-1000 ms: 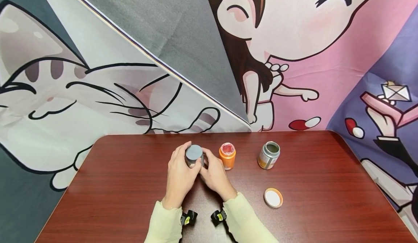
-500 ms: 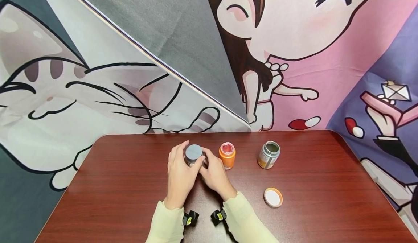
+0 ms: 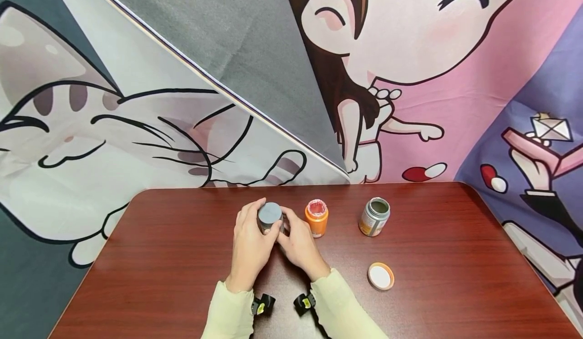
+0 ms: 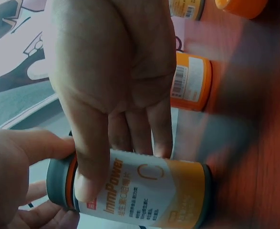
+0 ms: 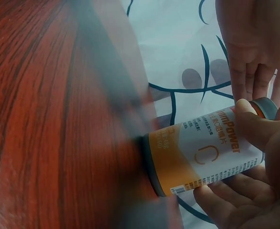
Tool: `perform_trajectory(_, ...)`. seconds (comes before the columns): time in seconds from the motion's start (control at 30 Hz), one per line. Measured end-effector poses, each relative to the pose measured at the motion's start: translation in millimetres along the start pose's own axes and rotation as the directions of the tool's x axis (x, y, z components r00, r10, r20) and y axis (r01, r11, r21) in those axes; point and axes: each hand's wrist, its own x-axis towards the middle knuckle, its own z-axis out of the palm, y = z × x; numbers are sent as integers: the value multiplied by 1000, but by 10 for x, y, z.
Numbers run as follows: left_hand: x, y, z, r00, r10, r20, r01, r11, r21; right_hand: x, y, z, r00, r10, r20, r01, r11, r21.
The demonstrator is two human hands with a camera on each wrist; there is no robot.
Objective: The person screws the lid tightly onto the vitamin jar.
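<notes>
A supplement bottle with a grey lid (image 3: 270,213) stands upright on the table between both hands. My left hand (image 3: 250,248) curls around the lid, thumb on its near side. My right hand (image 3: 301,242) grips the bottle's body below the lid. In the left wrist view the white and orange label (image 4: 140,188) reads "ImmPower", and a thin orange ring shows just under the lid. The right wrist view shows the bottle (image 5: 202,148) with my right thumb across its upper part. Its base appears to rest on the table, though blur hides the contact.
Close to my right hand stands an orange bottle (image 3: 317,223) with a reddish, ragged mouth. Farther right is an uncapped grey-rimmed bottle (image 3: 372,221). An orange-rimmed lid (image 3: 380,276) lies white side up on the reddish-brown table (image 3: 437,248). A cartoon-printed cloth (image 3: 218,50) hangs behind.
My left hand and wrist turned slightly on the lid, thumb shifting right, then came back. My right hand and the bottle have stayed in nearly the same place.
</notes>
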Motion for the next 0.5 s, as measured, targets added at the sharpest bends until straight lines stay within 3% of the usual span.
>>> perform_trajectory(0.23,17,-18,-34,999,6,50,-6,1000,10,3,2,4,1000,-8,-3,8,1000,14)
perform_trajectory(0.5,23,-13,-42,999,-13,53,13,1000,5,5,10,9,1000,11,-2,-10,1000,29)
